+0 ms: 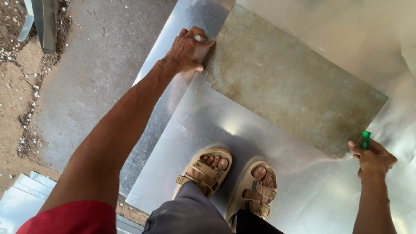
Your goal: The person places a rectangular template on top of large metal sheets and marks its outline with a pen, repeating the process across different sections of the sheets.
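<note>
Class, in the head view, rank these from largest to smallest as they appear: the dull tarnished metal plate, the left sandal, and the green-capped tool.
1. Dull tarnished metal plate, largest by far.
2. Left sandal, though its nearness to the camera enlarges it.
3. Green-capped tool, partly hidden in the right hand.

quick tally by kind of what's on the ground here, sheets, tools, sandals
Shiny metal sheets underfoot: cannot tell, they overlap
Dull tarnished sheet, left hand on its corner: 1
Green-handled tool, in right hand: 1
Tan sandals: 2
Total countable: 4
</note>
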